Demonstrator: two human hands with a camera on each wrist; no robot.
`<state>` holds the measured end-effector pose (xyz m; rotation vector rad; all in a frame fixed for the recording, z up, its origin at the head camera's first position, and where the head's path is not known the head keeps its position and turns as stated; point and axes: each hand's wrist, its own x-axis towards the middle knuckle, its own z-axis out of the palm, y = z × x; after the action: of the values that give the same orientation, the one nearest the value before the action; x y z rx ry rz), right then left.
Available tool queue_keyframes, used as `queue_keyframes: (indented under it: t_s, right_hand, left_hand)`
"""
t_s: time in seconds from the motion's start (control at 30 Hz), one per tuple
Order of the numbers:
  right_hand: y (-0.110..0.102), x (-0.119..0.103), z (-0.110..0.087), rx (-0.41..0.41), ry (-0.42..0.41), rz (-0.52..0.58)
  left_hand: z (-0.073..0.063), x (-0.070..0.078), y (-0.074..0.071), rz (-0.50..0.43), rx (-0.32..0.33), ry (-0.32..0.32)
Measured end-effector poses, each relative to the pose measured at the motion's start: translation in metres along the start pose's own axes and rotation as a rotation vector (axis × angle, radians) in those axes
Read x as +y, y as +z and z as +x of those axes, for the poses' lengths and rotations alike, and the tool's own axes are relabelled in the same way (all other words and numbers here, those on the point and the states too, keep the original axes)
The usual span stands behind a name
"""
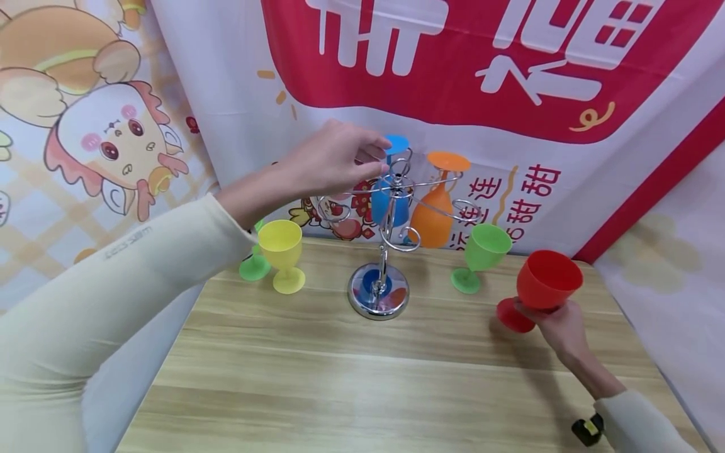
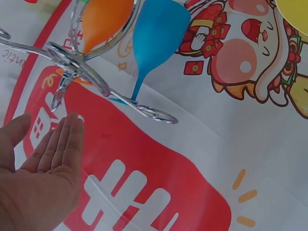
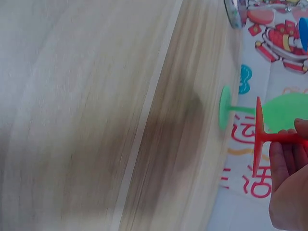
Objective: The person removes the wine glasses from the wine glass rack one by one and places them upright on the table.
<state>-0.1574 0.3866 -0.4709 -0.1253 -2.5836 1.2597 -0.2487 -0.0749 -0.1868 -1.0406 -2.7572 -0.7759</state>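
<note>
My right hand (image 1: 561, 327) grips a red goblet (image 1: 546, 280) by its stem, holding it above the table at the right. In the right wrist view the goblet's red base (image 3: 258, 137) and stem show beside my fingers. My left hand (image 1: 340, 157) is beside the top of a chrome goblet rack (image 1: 385, 239). The left wrist view shows this hand (image 2: 48, 168) with fingers extended and nothing in it, just short of the rack's top ring. A blue goblet (image 1: 391, 201) and an orange goblet (image 1: 433, 217) hang upside down from the rack's wire loops.
A green goblet (image 1: 487, 245) stands upright right of the rack. On the left stand a yellow goblet (image 1: 281, 245) and another green goblet (image 1: 255, 267), partly hidden by it. A small black-and-yellow object (image 1: 588, 430) is by my right sleeve. A printed cloth (image 1: 238, 94) hangs behind the wooden table (image 1: 317, 377).
</note>
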Motion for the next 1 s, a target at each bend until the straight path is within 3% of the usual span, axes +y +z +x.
queue_keyframes:
  t_s: [0.2, 0.43, 0.73, 1.0]
  right_hand:
    - [0.003, 0.01, 0.016, 0.006, 0.126, -0.063]
    - [0.012, 0.025, 0.039, 0.017, 0.183, -0.12]
    - [0.025, 0.042, 0.064, 0.053, 0.283, -0.098]
    - [0.036, 0.052, 0.074, 0.115, 0.341, -0.072]
  left_hand:
    - [0.014, -0.005, 0.008, -0.036, -0.036, 0.002]
    - [0.023, -0.005, 0.014, -0.024, -0.051, 0.06]
    - [0.03, -0.004, 0.017, -0.026, -0.056, 0.053]
    - [0.035, -0.003, 0.02, -0.015, -0.045, 0.073]
